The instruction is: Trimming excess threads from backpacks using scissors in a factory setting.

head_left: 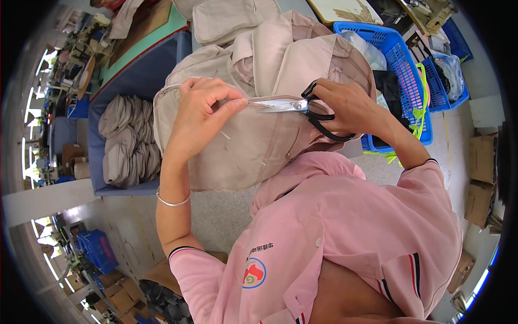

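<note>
A large beige fabric bag (pixel 232 156), its panels sewn but still loose and folded, is spread in front of me. My left hand (pixel 208 105) pinches the seam edge of the bag between thumb and forefinger. My right hand (pixel 345 105) grips a pair of scissors (pixel 288 105) with black handles and silver blades. The blades point left along the seam, and their tips lie close to my left fingertips. Whether the blades touch a thread there is too small to tell.
At the left, a blue-grey bin (pixel 127 195) holds stacked beige fabric pieces (pixel 129 140). A blue plastic basket (pixel 402 59) with plastic bags and dark cloth stands at the right, a smaller blue basket (pixel 450 100) beyond it. Cardboard boxes (pixel 480 178) stand at the far right.
</note>
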Action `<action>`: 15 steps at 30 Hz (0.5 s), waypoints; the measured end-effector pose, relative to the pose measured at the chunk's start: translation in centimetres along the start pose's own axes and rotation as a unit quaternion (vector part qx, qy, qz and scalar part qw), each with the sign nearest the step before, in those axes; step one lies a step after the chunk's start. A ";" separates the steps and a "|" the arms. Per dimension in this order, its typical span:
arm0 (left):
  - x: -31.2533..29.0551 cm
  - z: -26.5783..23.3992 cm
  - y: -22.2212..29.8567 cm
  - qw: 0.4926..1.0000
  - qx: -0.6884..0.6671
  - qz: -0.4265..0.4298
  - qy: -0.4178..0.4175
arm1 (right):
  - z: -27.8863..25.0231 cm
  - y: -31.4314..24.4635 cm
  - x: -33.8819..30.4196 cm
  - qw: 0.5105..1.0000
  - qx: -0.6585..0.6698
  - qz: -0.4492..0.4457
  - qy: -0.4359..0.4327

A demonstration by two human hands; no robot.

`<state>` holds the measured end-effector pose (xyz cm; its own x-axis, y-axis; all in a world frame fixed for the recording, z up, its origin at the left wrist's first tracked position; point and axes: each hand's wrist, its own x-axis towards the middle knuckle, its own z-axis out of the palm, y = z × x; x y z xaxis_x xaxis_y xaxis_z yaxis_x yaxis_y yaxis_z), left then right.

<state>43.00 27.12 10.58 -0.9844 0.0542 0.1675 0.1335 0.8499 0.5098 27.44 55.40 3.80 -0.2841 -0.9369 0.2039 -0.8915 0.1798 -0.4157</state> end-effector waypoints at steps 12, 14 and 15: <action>-0.5 -0.3 0.1 0.999 -0.043 -0.005 -0.023 | 1.1 -0.2 -0.7 0.998 0.039 0.022 -0.047; -0.7 -0.5 0.3 0.998 -0.043 -0.007 -0.034 | 1.1 -0.4 -0.4 1.000 0.023 0.006 -0.012; -0.8 -0.5 0.3 0.999 -0.045 -0.009 -0.029 | 0.9 -0.6 -0.2 1.000 0.023 0.006 -0.012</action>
<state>43.94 27.09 11.07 -0.9914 0.0713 0.1097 0.1225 0.8011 0.5859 28.38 55.21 3.17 -0.2853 -0.9416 0.1788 -0.8711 0.1770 -0.4581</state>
